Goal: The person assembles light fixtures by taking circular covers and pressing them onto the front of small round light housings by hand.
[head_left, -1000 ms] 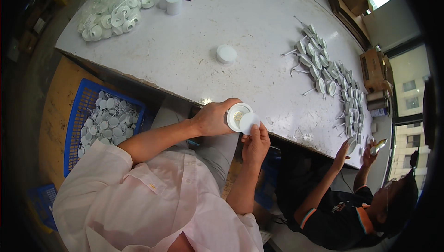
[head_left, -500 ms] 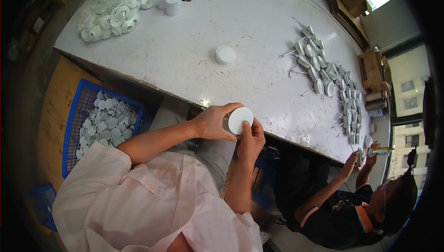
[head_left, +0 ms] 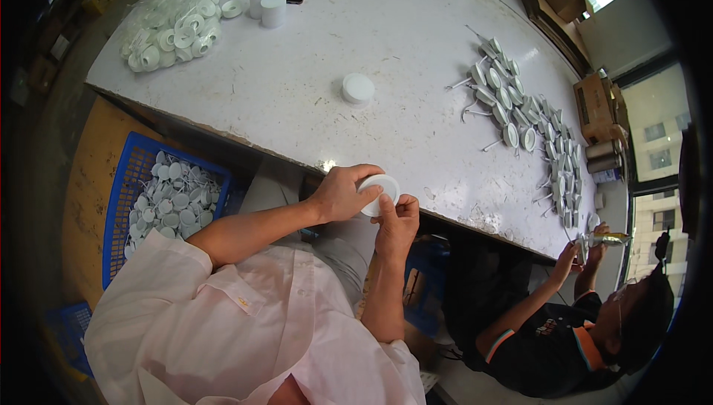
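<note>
Fingers (head_left: 369, 179) of the left hand (head_left: 338, 195) curl over the top and near side of a white cap (head_left: 379, 191), closed snugly on it, while the right hand (head_left: 396, 221) comes up from below with its thumb and fingertips pressed to the cap's lower edge, so both hands grip the one piece. The cap sits just off the near edge of the white counter (head_left: 312, 85), above the person's lap. A second cap (head_left: 358, 88) lies alone in the middle of the counter, well apart from the hands. Far to the left a clear bag of white rings (head_left: 172, 24) rests on the counter, with short white tubes (head_left: 266, 2) near it. Along the right side, many small white pieces with thin stems (head_left: 520, 119) lie spread in a long band. Below the counter on the left, a blue crate (head_left: 122, 182) holds more white discs. At the right corner a co-worker's hands (head_left: 583, 253) hold a small part.
</note>
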Action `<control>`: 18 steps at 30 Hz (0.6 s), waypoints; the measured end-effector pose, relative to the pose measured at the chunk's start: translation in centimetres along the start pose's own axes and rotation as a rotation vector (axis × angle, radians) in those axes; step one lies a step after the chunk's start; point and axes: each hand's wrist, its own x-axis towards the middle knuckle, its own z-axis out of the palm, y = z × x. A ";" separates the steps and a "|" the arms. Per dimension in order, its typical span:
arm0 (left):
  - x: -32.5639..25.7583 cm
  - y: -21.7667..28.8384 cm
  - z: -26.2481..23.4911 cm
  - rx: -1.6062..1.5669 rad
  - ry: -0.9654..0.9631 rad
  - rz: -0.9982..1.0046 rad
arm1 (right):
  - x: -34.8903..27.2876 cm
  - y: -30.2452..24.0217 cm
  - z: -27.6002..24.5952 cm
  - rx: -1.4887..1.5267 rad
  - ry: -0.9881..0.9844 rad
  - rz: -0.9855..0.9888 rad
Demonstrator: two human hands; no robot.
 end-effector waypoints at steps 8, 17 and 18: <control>-0.8 -1.1 -1.7 -0.050 0.046 -0.035 | 0.0 0.6 1.9 -0.031 -0.036 0.066; -7.0 -3.3 -7.8 0.053 0.160 -0.081 | -0.7 2.4 7.0 -0.053 -0.400 0.204; -8.0 -3.9 -8.6 0.052 0.232 -0.114 | -0.7 2.5 7.8 -0.108 -0.460 0.217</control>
